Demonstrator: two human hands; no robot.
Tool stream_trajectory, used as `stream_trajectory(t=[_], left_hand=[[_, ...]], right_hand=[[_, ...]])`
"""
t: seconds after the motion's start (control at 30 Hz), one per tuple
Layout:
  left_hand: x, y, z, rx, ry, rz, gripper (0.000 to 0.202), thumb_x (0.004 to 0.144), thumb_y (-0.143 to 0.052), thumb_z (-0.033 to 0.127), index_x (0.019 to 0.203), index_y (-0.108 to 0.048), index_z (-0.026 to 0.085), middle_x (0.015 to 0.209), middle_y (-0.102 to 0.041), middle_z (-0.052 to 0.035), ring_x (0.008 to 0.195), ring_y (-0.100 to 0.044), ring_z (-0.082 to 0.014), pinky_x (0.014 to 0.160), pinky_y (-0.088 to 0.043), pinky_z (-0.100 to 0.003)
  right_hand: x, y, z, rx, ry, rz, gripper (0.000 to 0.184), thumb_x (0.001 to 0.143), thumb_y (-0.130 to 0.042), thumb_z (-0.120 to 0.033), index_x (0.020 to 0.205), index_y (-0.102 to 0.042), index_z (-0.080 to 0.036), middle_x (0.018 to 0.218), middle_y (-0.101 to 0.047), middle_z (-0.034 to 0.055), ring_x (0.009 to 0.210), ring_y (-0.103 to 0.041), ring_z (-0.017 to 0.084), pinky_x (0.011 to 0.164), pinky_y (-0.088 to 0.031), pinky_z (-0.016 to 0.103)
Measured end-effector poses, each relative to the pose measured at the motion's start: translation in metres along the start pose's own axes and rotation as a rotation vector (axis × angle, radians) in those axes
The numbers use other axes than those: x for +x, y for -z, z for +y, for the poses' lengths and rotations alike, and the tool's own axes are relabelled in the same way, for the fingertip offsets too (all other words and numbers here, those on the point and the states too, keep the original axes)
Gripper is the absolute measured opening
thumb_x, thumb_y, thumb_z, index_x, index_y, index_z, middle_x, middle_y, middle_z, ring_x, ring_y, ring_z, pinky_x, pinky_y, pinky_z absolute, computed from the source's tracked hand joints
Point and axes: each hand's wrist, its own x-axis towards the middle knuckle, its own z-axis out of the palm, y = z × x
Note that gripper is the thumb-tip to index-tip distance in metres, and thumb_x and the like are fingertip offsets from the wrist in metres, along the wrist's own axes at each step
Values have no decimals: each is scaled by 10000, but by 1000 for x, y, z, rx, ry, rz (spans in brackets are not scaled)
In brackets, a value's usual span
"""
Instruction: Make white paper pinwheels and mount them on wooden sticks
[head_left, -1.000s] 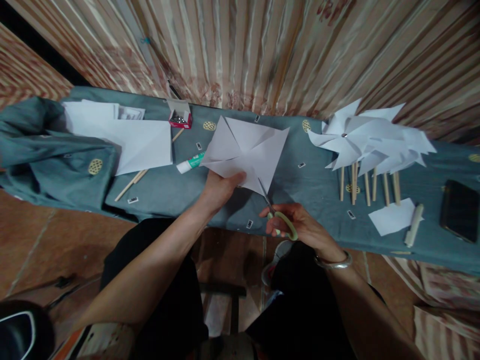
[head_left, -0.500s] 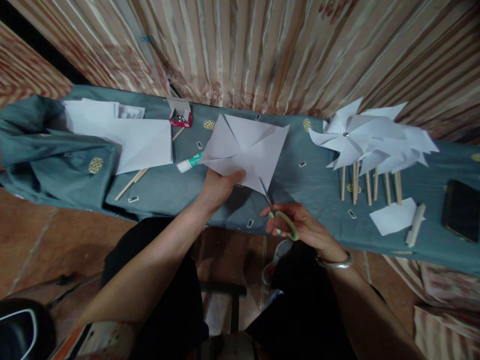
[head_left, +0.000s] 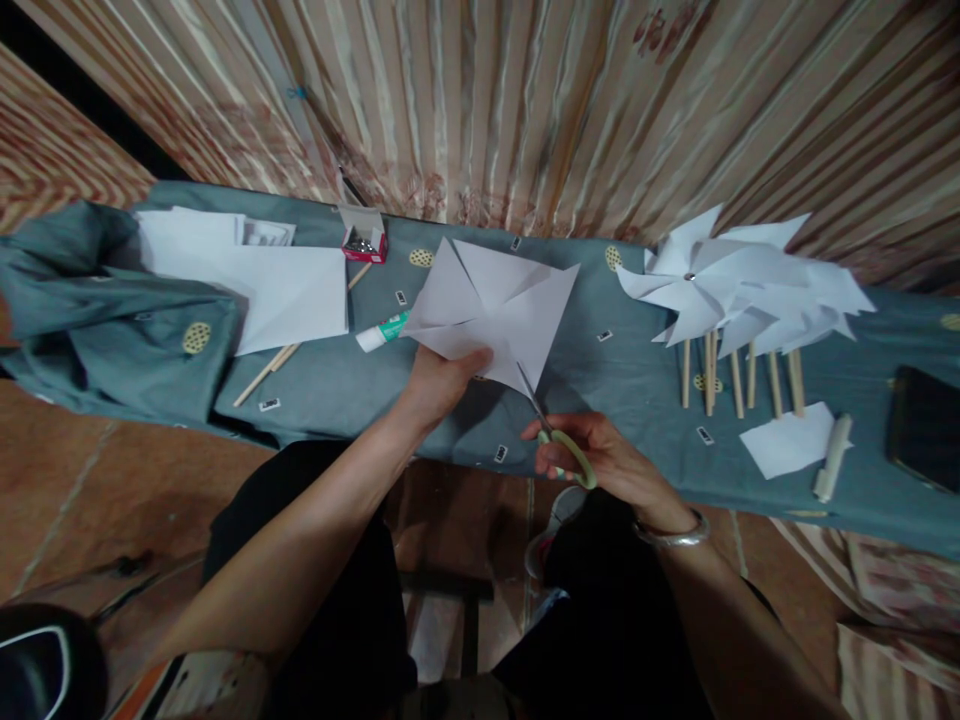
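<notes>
A white paper square with slits running in from its corners is held just above the cloth-covered table. My left hand pinches its near left edge, thumb on top and the other fingers hidden underneath. In my right hand is a pair of scissors with pale green handles, my fingers through the loops. The blades meet the paper at its near right corner. A glue stick with a green label lies just left of the paper.
White paper sheets, thin wooden sticks and a small red box of metal pieces lie left. On the right are several paper pinwheels, a paper scrap, a white pen and a dark phone. A curtain hangs behind.
The camera view has shifted slightly, so everything sits a little lower. Both hands, the paper and the scissors keep nearly the same positions, with the blades still at the near right corner.
</notes>
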Motion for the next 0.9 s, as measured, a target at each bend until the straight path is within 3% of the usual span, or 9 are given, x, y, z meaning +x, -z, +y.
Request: stream_trajectory(t=[0.33,0.9], left_hand=[[1,1,-1,-3,16,7,517,597,-718,196,1104,-619,168,1025,-711,-82,930,-647,-233,900,-499,-394],[1,2,0,-23,9,17,451,590,-720,213,1030,-635,159,987,-695,-71,880,-631,-207,855,-504,-365]], right_hand=[[-3,-4,-9,-32,22,2,530,634,-798,-595,889,-682,-145,631,-590,-18,533,-536,83,505,-447,207],[1,-6,-6,111,-2,35,479,569,-874,-478,863,-674,-156,578,-582,-55,486,-534,60,462,-417,188]])
